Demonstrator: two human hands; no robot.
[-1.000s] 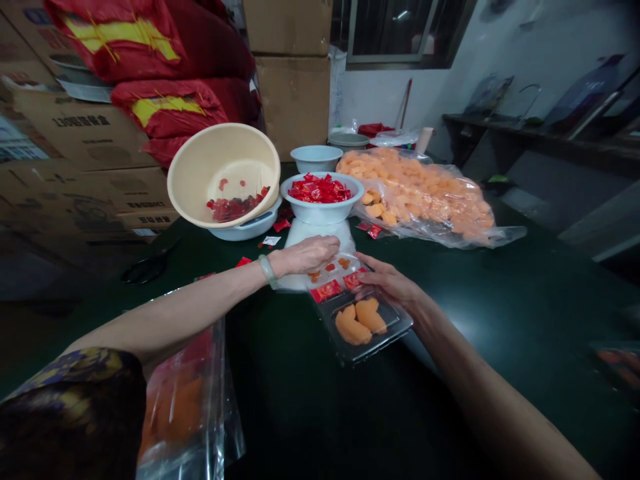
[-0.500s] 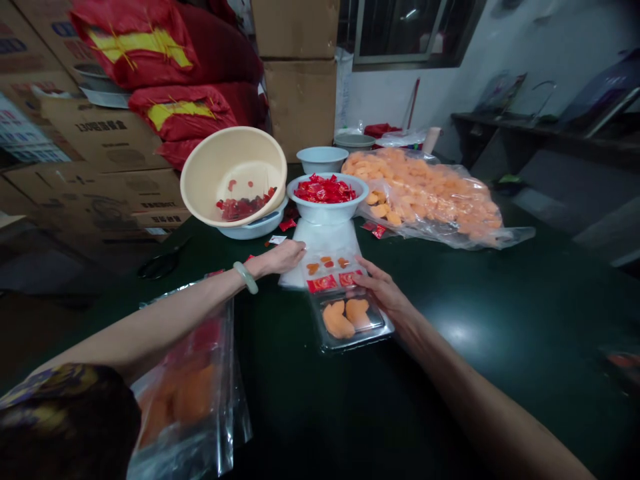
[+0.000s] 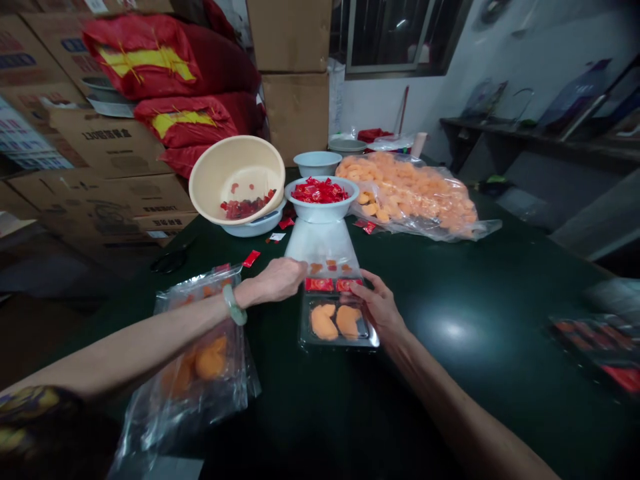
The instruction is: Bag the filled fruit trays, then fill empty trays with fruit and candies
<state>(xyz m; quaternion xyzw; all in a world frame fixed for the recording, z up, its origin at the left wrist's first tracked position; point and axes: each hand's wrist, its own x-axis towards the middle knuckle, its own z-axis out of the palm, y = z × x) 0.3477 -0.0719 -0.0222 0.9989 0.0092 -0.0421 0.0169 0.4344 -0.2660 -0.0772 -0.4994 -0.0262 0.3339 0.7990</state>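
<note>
My right hand (image 3: 383, 303) holds the right side of a clear plastic tray (image 3: 303, 327), thumb over a red packet. Two orange pieces (image 3: 324, 322) lie in the near compartment, two red packets (image 3: 319, 285) behind them, and small brown-red pieces (image 3: 331, 265) farthest back. Clear film appears to be around the tray. My left hand (image 3: 280, 279), with a pale green bangle (image 3: 234, 305) at its wrist, is closed at the upper left edge of a clear plastic bag; its fingertips are partly hidden. A stack of clear bags (image 3: 323, 240) lies behind the tray.
Behind are a bowl (image 3: 325, 212) of red packets, a tilted cream basin (image 3: 210, 173) and a big bag of orange pieces (image 3: 415, 193). Filled bags (image 3: 210, 363) lie at left, scissors (image 3: 170, 260) beyond. Another filled tray (image 3: 600, 347) is at right.
The tray has shifted slightly left and sits straighter in view. My left hand has come lower and stays at the bag's edge. The camera view has turned right, showing another tray there.
</note>
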